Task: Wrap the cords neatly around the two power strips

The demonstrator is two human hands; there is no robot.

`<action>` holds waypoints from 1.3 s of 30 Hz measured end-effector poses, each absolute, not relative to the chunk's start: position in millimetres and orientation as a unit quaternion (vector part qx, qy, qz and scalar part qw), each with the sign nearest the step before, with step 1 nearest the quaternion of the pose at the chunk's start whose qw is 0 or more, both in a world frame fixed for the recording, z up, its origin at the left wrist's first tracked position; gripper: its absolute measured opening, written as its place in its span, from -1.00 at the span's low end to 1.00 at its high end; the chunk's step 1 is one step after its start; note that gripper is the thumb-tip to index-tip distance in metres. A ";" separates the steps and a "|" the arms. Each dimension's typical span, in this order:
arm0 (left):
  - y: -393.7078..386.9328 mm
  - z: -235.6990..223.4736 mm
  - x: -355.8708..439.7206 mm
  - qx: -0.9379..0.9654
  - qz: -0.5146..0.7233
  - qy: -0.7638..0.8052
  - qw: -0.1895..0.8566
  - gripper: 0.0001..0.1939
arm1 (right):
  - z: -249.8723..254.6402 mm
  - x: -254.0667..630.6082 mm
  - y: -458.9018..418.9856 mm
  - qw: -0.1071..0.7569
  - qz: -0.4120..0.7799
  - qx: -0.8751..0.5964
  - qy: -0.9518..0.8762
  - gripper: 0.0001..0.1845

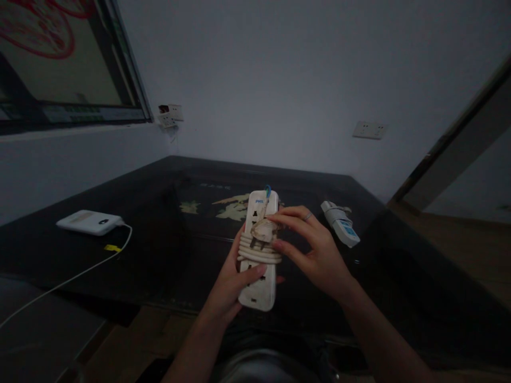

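A white power strip (261,295) is held upright over the table, its own cord (259,255) wound several times around its middle. My left hand (231,279) grips it from the left and below, with the thumb across its front. At the front of the strip, my right hand (309,247) pinches the plug (264,230) at the cord's end between thumb and fingers. The plug's prongs point down over the coils. Blue lettering and a small blue-green loop show at the strip's top.
A second power strip (339,223) with wrapped cord lies on the black table (191,255) to the right. At the left lies a white device (90,222) with a cable trailing off the front edge. Wall sockets (369,130) are at the back, one (167,119) hanging loose.
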State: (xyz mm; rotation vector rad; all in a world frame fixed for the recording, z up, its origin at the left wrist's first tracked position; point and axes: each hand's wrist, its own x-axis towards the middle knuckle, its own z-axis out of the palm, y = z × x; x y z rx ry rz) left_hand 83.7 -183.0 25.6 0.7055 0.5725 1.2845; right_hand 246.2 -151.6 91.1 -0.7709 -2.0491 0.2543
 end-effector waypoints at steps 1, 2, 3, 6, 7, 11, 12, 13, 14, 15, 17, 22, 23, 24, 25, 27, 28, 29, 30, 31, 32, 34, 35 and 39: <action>-182.2 23.7 83.6 0.316 0.577 0.252 0.710 -0.04 | 87.4 246.7 -152.1 0.455 0.094 -0.311 -0.829 -0.63; -181.3 21.6 83.3 0.315 0.575 0.244 0.714 -0.03 | 84.0 246.8 -152.4 0.462 0.086 -0.310 -0.826 -0.59; -180.5 19.6 82.9 0.313 0.574 0.233 0.720 -0.03 | 81.0 246.6 -152.6 0.472 0.076 -0.309 -0.822 -0.56; -178.9 14.5 81.8 0.311 0.572 0.202 0.731 -0.07 | 73.9 244.2 -152.3 0.508 0.049 -0.315 -0.800 -0.57; -178.7 13.3 81.9 0.309 0.573 0.199 0.733 -0.08 | 72.1 243.0 -152.2 0.517 0.041 -0.318 -0.793 -0.60; -178.5 10.5 85.3 0.293 0.574 0.231 0.729 -0.04 | 66.6 237.7 -153.4 0.525 0.027 -0.335 -0.782 -0.65; -178.4 10.0 86.5 0.290 0.574 0.237 0.728 -0.02 | 65.6 236.7 -154.1 0.520 0.022 -0.341 -0.783 -0.65; -178.2 9.5 87.7 0.288 0.575 0.240 0.727 -0.01 | 64.7 235.8 -154.8 0.516 0.016 -0.347 -0.783 -0.65; -177.9 9.0 88.7 0.287 0.575 0.240 0.728 0.00 | 64.1 235.1 -155.4 0.512 0.008 -0.352 -0.784 -0.65; -177.7 8.6 89.5 0.285 0.576 0.240 0.728 0.00 | 63.7 234.5 -155.8 0.508 0.001 -0.356 -0.784 -0.66; -177.2 8.0 90.5 0.281 0.579 0.242 0.726 -0.01 | 63.3 234.0 -155.7 0.503 -0.004 -0.359 -0.786 -0.66; -177.4 10.8 92.5 0.283 0.582 0.257 0.718 -0.04 | 63.2 235.5 -152.4 0.500 0.007 -0.353 -0.791 -0.65; -177.9 12.1 93.0 0.281 0.583 0.263 0.716 -0.03 | 63.0 236.0 -151.9 0.500 0.010 -0.352 -0.791 -0.65; -178.5 13.5 93.7 0.278 0.584 0.270 0.713 -0.02 | 62.8 236.3 -151.7 0.501 0.012 -0.349 -0.792 -0.65; -179.2 15.0 94.3 0.275 0.585 0.276 0.711 0.00 | 62.5 236.4 -151.7 0.502 0.012 -0.348 -0.792 -0.64; -180.7 17.7 95.3 0.272 0.588 0.284 0.707 0.02 | 61.9 235.9 -152.9 0.506 0.004 -0.345 -0.790 -0.64; -181.6 18.9 95.7 0.273 0.588 0.286 0.706 0.03 | 61.6 235.3 -153.9 0.508 -0.003 -0.347 -0.789 -0.64; -182.3 20.0 96.0 0.275 0.589 0.286 0.704 0.03 | 61.3 234.5 -155.1 0.508 -0.011 -0.350 -0.787 -0.65; -183.1 20.8 96.3 0.278 0.589 0.286 0.703 0.04 | 61.0 233.5 -156.5 0.507 -0.018 -0.354 -0.786 -0.65; -183.7 21.6 96.5 0.279 0.589 0.285 0.702 0.04 | 60.8 232.6 -158.0 0.505 -0.026 -0.359 -0.785 -0.66; -184.3 22.2 96.8 0.279 0.589 0.286 0.702 0.05 | 60.6 231.7 -159.5 0.503 -0.032 -0.362 -0.784 -0.67; -185.1 23.0 97.5 0.276 0.587 0.287 0.704 0.05 | 60.6 230.3 -162.3 0.502 -0.043 -0.366 -0.783 -0.67; -185.2 23.2 97.9 0.274 0.588 0.288 0.704 0.05 | 60.7 229.8 -163.6 0.501 -0.048 -0.368 -0.782 -0.67; -184.4 21.3 98.7 0.279 0.600 0.282 0.695 0.07 | 61.7 228.2 -169.4 0.494 -0.063 -0.374 -0.782 -0.67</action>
